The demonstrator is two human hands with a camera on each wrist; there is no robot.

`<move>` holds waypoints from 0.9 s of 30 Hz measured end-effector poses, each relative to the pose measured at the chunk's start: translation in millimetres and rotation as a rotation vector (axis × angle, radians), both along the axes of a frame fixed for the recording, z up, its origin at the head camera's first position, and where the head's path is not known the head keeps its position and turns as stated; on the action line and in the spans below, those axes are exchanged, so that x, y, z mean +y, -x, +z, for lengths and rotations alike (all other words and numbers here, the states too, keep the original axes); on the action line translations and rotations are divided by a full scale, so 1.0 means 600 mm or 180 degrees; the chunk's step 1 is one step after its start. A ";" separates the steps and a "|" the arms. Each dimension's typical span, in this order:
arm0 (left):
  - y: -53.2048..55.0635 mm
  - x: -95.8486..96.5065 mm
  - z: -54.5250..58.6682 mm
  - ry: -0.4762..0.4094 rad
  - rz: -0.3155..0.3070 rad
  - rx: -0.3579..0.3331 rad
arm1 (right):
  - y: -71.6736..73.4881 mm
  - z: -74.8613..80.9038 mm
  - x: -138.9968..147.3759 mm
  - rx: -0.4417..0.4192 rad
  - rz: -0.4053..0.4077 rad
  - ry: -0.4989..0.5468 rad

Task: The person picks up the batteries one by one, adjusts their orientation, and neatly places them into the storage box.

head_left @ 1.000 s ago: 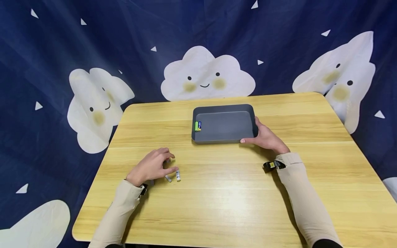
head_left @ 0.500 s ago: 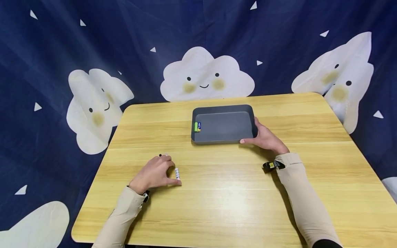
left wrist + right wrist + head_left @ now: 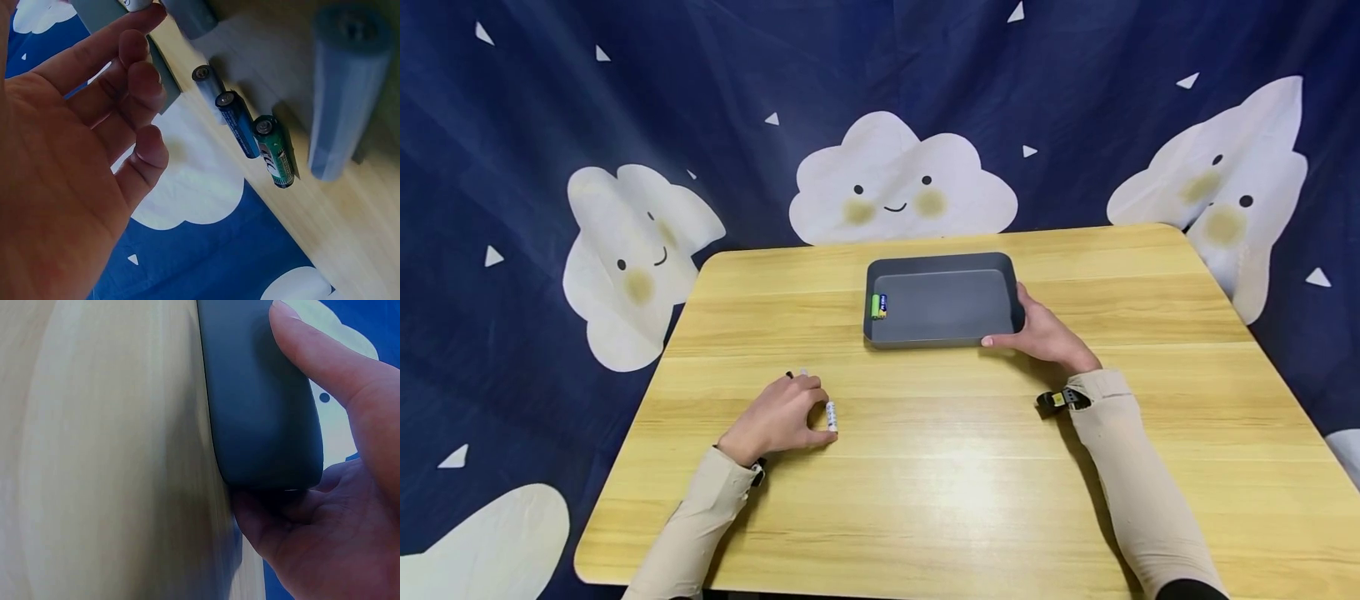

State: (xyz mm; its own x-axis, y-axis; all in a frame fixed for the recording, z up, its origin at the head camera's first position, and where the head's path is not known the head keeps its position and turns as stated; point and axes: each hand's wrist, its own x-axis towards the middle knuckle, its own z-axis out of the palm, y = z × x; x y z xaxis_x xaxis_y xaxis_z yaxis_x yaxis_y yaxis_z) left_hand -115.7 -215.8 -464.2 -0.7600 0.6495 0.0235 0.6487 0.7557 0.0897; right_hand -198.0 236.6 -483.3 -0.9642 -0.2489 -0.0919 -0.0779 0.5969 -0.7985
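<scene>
My left hand (image 3: 781,418) is low over the table's left half. Its index finger and thumb pinch a white battery (image 3: 831,417) at its two ends; in the left wrist view only part of that battery (image 3: 136,4) shows, by the index fingertip. Other batteries stand under and beside the hand: a green battery (image 3: 274,150), a dark blue battery (image 3: 237,124) and several greyish ones. My right hand (image 3: 1047,333) grips the right end of a dark grey tray (image 3: 943,342), thumb along the near wall (image 3: 262,406). A green battery (image 3: 875,307) and a blue battery (image 3: 883,305) lie inside it at the left.
The wooden table (image 3: 925,483) reaches back to a dark blue curtain (image 3: 737,67) with smiling white clouds. The tray sits toward the table's back, right of the left hand. A strap hangs at the right wrist (image 3: 1060,400).
My left hand has shifted slightly right and toward me, and its thumb and index finger have closed on the white battery. The right hand and tray have stayed put.
</scene>
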 end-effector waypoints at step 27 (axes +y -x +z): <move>0.103 0.024 0.062 -0.0405 -0.0089 0.0159 | -0.001 0.003 -0.001 -0.0039 -0.0006 -0.0101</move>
State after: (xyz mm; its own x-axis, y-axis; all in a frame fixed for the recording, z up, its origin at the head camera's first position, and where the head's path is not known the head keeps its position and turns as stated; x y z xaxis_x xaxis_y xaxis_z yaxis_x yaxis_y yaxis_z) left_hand -177.7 -201.1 -426.7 -0.7375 0.6597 0.1443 0.6753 0.7220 0.1506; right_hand -197.5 236.1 -481.8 -0.9634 -0.2439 -0.1117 -0.0671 0.6222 -0.7800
